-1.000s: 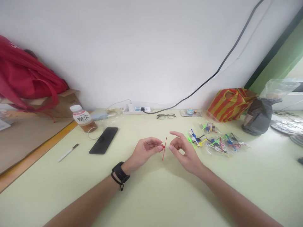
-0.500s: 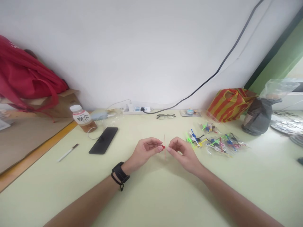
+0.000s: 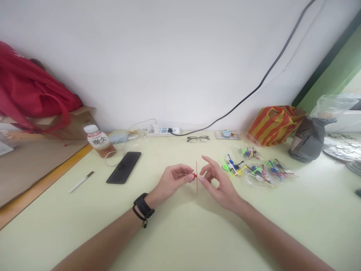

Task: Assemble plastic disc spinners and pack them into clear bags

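Running vertically in view: red spinner (image 3: 196, 176)

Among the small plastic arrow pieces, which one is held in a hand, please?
The red piece, pinched in the left hand above the table; the other pieces, in mixed colours, lie grouped on it at the right.

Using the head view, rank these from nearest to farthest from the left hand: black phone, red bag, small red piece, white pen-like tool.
1. Small red piece: pinched at the left hand's fingertips.
2. Black phone: lying flat, left of the hand.
3. White pen-like tool: left of the phone.
4. Red bag: far back left.
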The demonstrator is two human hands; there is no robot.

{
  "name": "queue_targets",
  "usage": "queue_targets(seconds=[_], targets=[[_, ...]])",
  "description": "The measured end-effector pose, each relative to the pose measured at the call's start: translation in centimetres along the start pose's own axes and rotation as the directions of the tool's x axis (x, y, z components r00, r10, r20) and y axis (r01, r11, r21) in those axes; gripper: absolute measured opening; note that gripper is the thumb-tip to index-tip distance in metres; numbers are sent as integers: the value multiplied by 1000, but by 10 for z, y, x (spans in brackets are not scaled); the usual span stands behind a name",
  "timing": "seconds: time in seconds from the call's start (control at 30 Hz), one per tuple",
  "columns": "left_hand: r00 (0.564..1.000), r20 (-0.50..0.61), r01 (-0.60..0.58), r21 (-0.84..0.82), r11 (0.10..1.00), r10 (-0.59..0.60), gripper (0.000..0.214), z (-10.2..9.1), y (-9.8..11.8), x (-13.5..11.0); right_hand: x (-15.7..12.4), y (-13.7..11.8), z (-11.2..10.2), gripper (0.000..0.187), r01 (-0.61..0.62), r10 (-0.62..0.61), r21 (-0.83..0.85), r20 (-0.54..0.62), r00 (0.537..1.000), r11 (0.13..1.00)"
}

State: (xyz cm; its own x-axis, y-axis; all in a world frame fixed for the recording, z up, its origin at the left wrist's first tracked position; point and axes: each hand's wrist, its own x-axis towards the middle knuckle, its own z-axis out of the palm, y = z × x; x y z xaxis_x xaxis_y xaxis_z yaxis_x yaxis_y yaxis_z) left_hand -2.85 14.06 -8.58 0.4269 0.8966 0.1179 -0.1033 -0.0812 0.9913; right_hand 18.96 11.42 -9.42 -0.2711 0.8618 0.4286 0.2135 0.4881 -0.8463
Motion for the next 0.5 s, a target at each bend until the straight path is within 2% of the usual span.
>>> queue_targets(seconds=[0.03, 0.07, 0.13, 0.17, 0.23, 0.27, 0.33, 0.43, 0.5], targets=[[1000, 1, -1, -1, 1000, 1, 24, 0, 0, 0, -1, 0, 0, 63, 14, -14, -18, -7, 1000, 1000], [1000, 1, -3, 0, 1000, 3, 24, 0, 0, 0, -1, 1, -1, 60, 21, -21, -38, -4, 1000, 999], [1000, -5, -6, 5, 1000, 6, 24, 0, -1, 1, -1, 2, -1, 27, 3, 0, -64, 40, 999, 998], [1000, -9, -7, 7, 1000, 7, 24, 0, -1, 1, -1, 3, -2, 29, -22, 26, -67, 68, 997, 998], [1000, -14, -4, 7, 1000, 4, 25, -1, -1, 2, 1, 3, -3, 55, -69, 76, -69, 108, 991, 995], [1000, -14, -3, 8, 1000, 3, 25, -1, -1, 2, 2, 3, -3, 57, -83, 90, -66, 107, 990, 994], [1000, -10, -3, 11, 1000, 3, 25, 0, -1, 2, 4, 1, -2, 49, -95, 98, -48, 73, 993, 994], [1000, -3, -2, 21, 1000, 2, 25, 0, 0, 1, 4, -3, -1, 24, -119, 118, 26, 42, 992, 993], [1000, -2, -4, 36, 999, 4, 25, 1, 0, 1, 4, -5, 1, 19, -123, 120, 57, 49, 992, 991]])
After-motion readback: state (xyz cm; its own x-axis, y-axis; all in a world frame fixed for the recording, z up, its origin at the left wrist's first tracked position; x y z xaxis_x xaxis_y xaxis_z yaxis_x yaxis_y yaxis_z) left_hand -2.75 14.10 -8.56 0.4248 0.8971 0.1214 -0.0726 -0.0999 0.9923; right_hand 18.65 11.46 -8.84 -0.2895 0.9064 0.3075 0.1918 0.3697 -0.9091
